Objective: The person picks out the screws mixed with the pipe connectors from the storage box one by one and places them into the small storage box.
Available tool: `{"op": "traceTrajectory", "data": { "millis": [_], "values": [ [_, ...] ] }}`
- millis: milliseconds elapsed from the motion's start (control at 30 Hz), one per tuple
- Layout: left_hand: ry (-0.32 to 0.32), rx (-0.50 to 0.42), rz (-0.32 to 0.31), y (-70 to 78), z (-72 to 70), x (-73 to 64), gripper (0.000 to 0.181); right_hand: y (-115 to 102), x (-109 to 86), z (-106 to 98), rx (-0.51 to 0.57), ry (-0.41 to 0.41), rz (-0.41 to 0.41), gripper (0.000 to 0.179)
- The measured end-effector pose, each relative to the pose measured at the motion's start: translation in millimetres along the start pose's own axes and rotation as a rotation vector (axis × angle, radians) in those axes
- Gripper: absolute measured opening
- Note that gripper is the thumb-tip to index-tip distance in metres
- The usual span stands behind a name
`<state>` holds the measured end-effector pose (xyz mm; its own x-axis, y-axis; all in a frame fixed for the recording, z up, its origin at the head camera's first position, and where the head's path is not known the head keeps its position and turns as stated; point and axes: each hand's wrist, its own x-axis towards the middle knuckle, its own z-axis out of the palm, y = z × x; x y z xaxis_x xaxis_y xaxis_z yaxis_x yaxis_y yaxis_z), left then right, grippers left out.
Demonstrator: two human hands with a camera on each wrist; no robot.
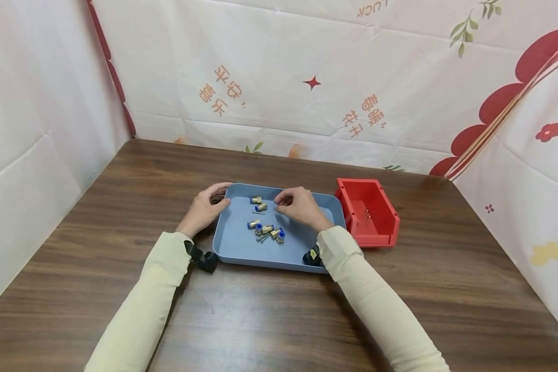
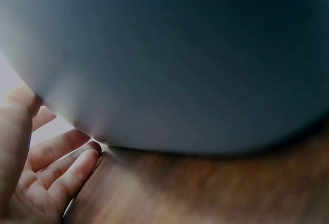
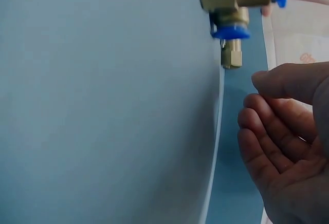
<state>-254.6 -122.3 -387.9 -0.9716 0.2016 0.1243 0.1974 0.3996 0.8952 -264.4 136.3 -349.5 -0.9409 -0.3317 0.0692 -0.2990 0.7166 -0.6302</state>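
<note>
Thumb over the rim and fingers outside it, the left hand point(image 1: 203, 211) holds the blue tray point(image 1: 234, 243) by its left end, near the far corner. Some of its fingertips are lost behind the tray wall in the head view; the tray's dark, blurred surface fills most of the left wrist view, so how firmly they press cannot be told.

Loosely curled above the tray, the right hand point(image 1: 302, 208) grasps nothing that can be seen, a gap showing between thumb and forefinger. Just left of those fingertips lie two brass fittings point(image 1: 261, 207) with blue collars, and a thin screw point(image 1: 259, 212) close by on the person's side. Nearer the person than that pair sits a cluster of fittings point(image 1: 267, 229), so crowded that the count is uncertain, with screws point(image 1: 263, 238) beside them, partly covered. The right wrist view cuts one fitting off at its top edge.

Behind the right hand, its sleeve point(image 1: 353, 263) and black wrist camera point(image 1: 312, 256) hide the tray's near right corner. Rightward of that hand, just beside the tray, stands a red bin point(image 1: 372, 241); the slender pieces point(image 1: 367, 217) inside are too small to count.
</note>
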Motion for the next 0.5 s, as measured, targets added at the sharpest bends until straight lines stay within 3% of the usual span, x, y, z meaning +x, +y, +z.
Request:
{"op": "traceTrajectory", "data": {
  "millis": [500],
  "values": [
    [-0.008,-0.003,-0.002,-1.9,-1.7,-0.2,0.044,-11,10.7,13,-0.011,-0.133,-0.028,0.017]
  ]
}}
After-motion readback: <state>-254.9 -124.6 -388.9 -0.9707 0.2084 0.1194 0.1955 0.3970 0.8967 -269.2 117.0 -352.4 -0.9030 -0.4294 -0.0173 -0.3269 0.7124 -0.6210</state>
